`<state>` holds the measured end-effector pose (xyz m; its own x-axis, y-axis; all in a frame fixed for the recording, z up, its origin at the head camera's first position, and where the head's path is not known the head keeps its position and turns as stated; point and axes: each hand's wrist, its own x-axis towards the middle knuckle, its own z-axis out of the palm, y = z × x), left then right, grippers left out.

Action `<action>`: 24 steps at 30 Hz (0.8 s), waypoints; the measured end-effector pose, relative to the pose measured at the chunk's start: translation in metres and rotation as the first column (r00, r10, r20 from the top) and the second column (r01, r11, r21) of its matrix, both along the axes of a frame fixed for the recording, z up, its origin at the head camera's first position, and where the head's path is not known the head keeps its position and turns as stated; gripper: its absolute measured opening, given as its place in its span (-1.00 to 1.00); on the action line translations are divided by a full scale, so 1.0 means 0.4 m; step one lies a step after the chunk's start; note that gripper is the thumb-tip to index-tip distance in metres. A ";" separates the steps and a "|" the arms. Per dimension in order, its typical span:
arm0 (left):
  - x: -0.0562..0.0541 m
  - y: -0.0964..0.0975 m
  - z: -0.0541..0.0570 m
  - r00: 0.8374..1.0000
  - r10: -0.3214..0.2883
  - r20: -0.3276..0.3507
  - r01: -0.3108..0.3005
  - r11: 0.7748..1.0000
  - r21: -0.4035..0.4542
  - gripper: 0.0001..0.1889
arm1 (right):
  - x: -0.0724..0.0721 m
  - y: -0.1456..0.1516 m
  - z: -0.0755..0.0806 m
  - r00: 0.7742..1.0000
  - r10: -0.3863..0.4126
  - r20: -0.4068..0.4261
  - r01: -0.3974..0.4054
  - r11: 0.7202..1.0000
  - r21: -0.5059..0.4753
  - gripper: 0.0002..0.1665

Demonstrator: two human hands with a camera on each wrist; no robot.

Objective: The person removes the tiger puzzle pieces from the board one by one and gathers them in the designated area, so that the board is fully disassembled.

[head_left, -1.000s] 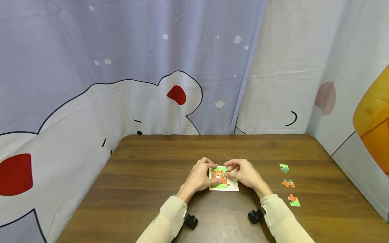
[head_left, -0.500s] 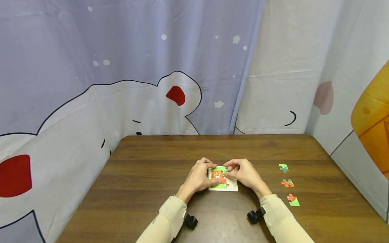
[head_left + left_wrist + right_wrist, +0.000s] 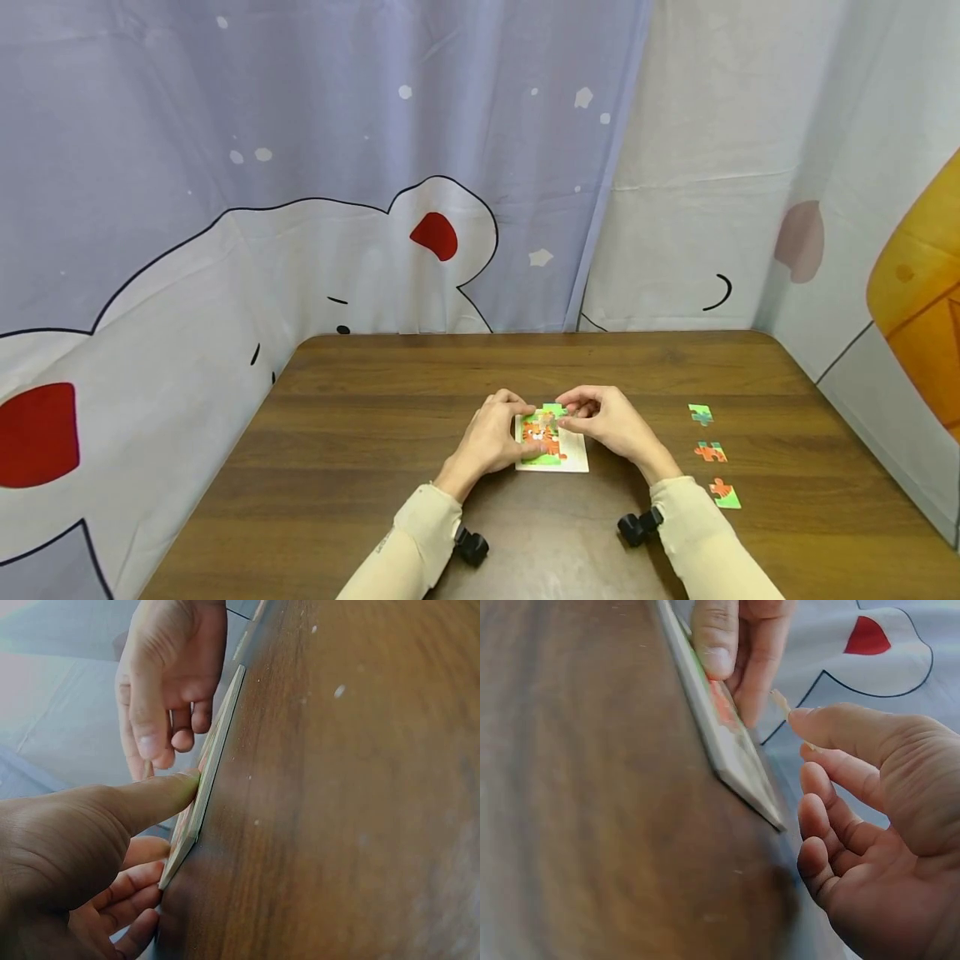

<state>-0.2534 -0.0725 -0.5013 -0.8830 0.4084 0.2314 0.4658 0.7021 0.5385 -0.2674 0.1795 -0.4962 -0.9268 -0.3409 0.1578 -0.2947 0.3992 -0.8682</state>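
The right hand [image 3: 609, 423] pinches a puzzle piece [image 3: 781, 703] between thumb and forefinger, raised just above the puzzle board [image 3: 575, 456] on the table [image 3: 360, 425]. The left hand [image 3: 491, 435] grips the board's left side, thumb on top.

Pinching a thin piece [image 3: 781, 703] in the right hand [image 3: 922, 817], apart from the board [image 3: 744, 769] on the desk [image 3: 592, 787]; resting the left hand's [image 3: 757, 637] thumb on the board.
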 end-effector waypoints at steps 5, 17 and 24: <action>-0.001 -0.002 0.003 1.000 0.004 0.006 -0.004 1.000 -0.004 -0.34 | -0.005 0.025 0.021 1.000 -0.016 -0.026 0.016 1.000 -0.021 -0.65; -0.002 0.000 -0.002 1.000 0.012 0.005 -0.012 1.000 -0.009 -0.31 | 0.004 0.161 0.094 0.993 -0.114 -0.038 0.114 0.993 -0.020 -0.55; 0.001 0.000 0.000 1.000 0.008 0.003 -0.008 1.000 -0.002 -0.32 | 0.003 0.252 0.118 0.984 -0.153 -0.088 0.160 0.984 0.076 -0.52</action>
